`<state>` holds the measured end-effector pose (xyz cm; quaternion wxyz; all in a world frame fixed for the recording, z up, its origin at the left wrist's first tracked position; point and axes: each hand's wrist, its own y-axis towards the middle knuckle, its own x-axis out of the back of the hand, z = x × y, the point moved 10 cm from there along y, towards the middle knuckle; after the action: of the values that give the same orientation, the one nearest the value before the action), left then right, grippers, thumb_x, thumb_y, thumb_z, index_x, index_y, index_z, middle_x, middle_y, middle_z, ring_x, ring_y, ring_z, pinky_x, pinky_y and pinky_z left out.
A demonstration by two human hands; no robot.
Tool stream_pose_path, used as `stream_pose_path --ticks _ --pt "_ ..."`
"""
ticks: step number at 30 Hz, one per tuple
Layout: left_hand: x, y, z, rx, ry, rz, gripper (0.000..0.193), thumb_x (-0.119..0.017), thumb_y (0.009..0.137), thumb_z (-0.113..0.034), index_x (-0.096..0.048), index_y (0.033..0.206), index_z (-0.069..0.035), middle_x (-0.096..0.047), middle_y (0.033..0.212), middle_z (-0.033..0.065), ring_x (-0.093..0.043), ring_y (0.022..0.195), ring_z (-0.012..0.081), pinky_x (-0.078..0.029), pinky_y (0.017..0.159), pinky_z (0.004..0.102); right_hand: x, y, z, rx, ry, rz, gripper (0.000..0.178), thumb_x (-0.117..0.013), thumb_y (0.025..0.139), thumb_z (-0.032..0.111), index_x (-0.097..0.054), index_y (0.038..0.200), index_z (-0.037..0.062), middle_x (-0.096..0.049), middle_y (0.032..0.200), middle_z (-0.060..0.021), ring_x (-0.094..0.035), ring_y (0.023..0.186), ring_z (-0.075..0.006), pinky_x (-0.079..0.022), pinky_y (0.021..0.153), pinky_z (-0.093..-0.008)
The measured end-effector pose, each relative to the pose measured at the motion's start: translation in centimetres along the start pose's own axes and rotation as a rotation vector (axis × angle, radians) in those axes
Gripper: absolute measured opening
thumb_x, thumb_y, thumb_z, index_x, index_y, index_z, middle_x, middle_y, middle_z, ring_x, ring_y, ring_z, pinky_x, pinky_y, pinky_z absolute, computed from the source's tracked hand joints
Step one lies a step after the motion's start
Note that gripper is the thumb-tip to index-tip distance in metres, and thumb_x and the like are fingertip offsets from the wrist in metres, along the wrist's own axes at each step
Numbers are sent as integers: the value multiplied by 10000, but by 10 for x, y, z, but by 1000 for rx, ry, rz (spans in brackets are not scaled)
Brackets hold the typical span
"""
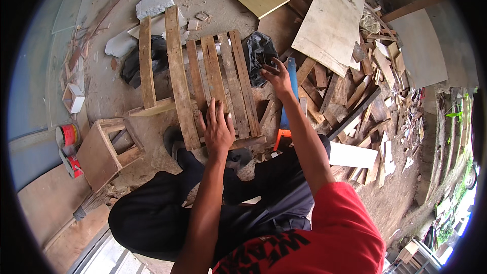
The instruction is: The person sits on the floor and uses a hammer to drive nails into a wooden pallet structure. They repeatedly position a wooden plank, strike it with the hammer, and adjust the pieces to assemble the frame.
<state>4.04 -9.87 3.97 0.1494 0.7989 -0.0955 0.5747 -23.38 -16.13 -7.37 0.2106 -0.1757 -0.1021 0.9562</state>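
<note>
My left hand (pixel 219 131) is over the near part of a slatted wooden pallet (pixel 213 63), fingers stretched out and apart, holding nothing. I cannot tell whether its palm presses on the slats. My right hand (pixel 279 78) is raised to the right of the pallet, its fingers bent and apart with nothing visible in them. Just beyond its fingertips lies a crumpled black plastic bag (pixel 257 50). A handsaw with a blue blade (pixel 287 116) and an orange handle (pixel 282 134) lies beside my right forearm, partly covered by that hand and arm.
Scrap wood (pixel 365 86) is heaped at the right, with a large pale board (pixel 329 20) over it. Two long planks (pixel 175 66) lie left of the pallet. A wooden box frame (pixel 109 149), wire spools (pixel 67 134) and a white chunk (pixel 154 2) are at the left.
</note>
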Motion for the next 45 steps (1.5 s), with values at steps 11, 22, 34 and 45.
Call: stream_pose_path --ticks 11,22,34,45 --pt "6 -3 -1 -7 -32 -65 444 -486 985 -297 -504 1363 -63 -410 1489 116 -449 1324 282 -207 1170 538 8 -162 5 -68 213 -273 193 -727 906 156 -603 902 8 -654 896 -67 -681 890 -174 -558 849 -299" --pt "37 -45 8 -145 -356 -233 254 -598 917 -115 -631 1167 -86 -549 1324 112 -527 1203 331 -377 1048 472 -22 -279 -68 -390 -37 -104 180 -735 897 236 -654 832 88 -584 713 29 -542 628 -77 -410 585 -242" --pt "15 -138 10 119 -822 299 240 -678 841 -33 -672 1077 11 -734 964 140 -716 888 239 -553 765 340 -82 -305 -108 -478 35 169 179 -740 883 225 -679 776 94 -599 708 46 -499 621 -43 -373 561 -233" --pt "4 -141 15 61 -694 285 164 -695 844 -79 -713 1004 -48 -734 906 121 -718 827 278 -547 743 366 -81 -303 -105 -495 67 190 130 -625 909 108 -653 805 36 -609 711 -45 -576 689 -153 -428 627 -283"
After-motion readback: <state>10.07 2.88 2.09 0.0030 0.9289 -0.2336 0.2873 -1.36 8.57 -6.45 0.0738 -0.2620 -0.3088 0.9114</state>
